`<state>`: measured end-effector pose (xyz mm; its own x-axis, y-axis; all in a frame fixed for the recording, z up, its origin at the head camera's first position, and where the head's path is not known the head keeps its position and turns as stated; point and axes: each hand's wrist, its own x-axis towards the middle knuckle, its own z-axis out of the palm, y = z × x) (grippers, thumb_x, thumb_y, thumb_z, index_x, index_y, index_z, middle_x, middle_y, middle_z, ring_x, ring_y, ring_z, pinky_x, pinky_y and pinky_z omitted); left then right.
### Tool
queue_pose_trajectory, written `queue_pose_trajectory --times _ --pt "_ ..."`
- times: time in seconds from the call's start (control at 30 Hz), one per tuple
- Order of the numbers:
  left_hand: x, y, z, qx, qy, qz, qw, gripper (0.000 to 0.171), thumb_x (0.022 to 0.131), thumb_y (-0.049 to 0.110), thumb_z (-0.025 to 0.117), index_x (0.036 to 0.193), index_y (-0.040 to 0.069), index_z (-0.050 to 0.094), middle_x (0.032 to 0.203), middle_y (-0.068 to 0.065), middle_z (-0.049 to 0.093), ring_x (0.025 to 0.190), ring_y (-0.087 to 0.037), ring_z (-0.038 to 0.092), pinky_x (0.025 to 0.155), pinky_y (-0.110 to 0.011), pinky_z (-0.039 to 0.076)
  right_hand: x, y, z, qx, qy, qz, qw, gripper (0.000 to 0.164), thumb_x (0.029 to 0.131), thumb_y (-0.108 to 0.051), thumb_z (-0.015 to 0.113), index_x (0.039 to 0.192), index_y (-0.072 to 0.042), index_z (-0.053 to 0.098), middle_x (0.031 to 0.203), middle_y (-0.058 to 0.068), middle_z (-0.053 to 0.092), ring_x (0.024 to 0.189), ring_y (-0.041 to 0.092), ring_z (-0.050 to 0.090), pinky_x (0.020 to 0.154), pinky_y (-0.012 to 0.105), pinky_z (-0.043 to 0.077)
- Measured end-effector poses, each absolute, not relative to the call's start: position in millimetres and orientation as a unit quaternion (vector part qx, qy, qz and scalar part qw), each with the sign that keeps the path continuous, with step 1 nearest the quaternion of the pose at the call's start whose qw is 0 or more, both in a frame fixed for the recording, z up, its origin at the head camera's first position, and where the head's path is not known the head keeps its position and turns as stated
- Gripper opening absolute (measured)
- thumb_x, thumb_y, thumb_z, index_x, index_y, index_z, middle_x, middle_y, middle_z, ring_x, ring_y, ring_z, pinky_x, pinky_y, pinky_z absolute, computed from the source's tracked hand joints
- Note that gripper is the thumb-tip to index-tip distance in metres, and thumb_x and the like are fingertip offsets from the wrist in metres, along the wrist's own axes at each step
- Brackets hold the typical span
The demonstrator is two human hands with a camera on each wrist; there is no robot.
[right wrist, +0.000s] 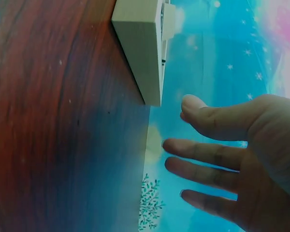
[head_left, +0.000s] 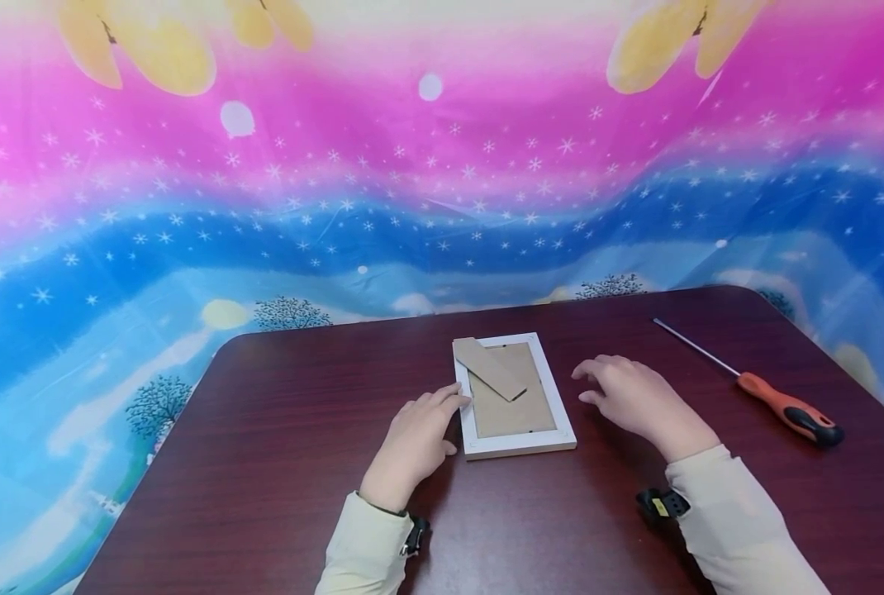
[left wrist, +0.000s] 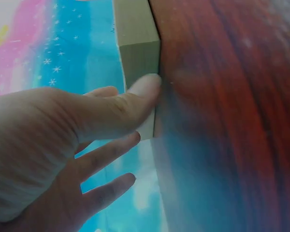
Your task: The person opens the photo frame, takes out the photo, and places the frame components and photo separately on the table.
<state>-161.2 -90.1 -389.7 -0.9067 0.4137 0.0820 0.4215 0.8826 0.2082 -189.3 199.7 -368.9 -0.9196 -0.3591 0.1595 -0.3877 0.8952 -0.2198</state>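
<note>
A white picture frame [head_left: 520, 446] lies face down on the dark table, its brown backing board [head_left: 497, 417] showing. Slanted across the upper part of that board is a cardboard stand leg [head_left: 490, 372]. The left hand [head_left: 420, 430] is at the frame's left side, fingertips touching its edge; in the left wrist view the thumb [left wrist: 145, 87] is beside the frame's side wall. To the right of the frame, the right hand [head_left: 631, 401] hovers with loosely bent fingers, apart from it and holding nothing. The right wrist view shows a gap between those fingertips and the frame [right wrist: 137, 53].
A flat-tipped screwdriver [head_left: 784, 405] with an orange and black handle lies on the table [head_left: 301, 463], right of the right hand. Behind the table hangs a pink and blue cloth [head_left: 382, 182] with snowflakes. Both wrists wear black camera straps.
</note>
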Motion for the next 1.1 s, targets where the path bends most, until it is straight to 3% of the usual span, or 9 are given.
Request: queue_pose_trajectory --times 0.4,0.67,1.1 --pt "-156 -85 -385 -0.235 -0.966 -0.104 0.001 0.074 0.063 0.024 0.084 0.131 0.017 0.055 0.144 -0.006 0.051 0.126 -0.026 0.048 0.102 -0.051 0.044 -179 184 -366 0.199 -0.970 0.138 0.018 0.035 0.075 -0.016 0.075 0.109 -0.008 0.067 0.102 0.014 0.070 0.091 0.026 0.062 0.079 0.049 0.056" --pt "-155 -84 -388 -0.234 -0.967 -0.102 0.000 0.071 0.067 0.036 0.080 0.131 0.019 0.056 0.145 -0.008 0.050 0.125 -0.026 0.049 0.101 -0.049 0.044 -175 180 -361 0.181 -0.974 0.136 -0.013 0.036 0.076 -0.022 0.073 0.108 -0.008 0.067 0.087 0.008 0.068 0.072 0.017 0.054 0.064 0.037 0.050" --pt "-154 -84 -389 -0.190 -0.975 -0.116 -0.025 0.082 0.071 0.044 0.075 0.140 0.012 0.044 0.147 -0.017 0.045 0.127 -0.033 0.047 0.104 -0.053 0.042 -174 175 -364 0.184 -0.973 0.136 -0.022 0.048 0.075 -0.027 0.074 0.118 -0.007 0.062 0.077 0.004 0.065 0.062 0.013 0.049 0.055 0.029 0.042"
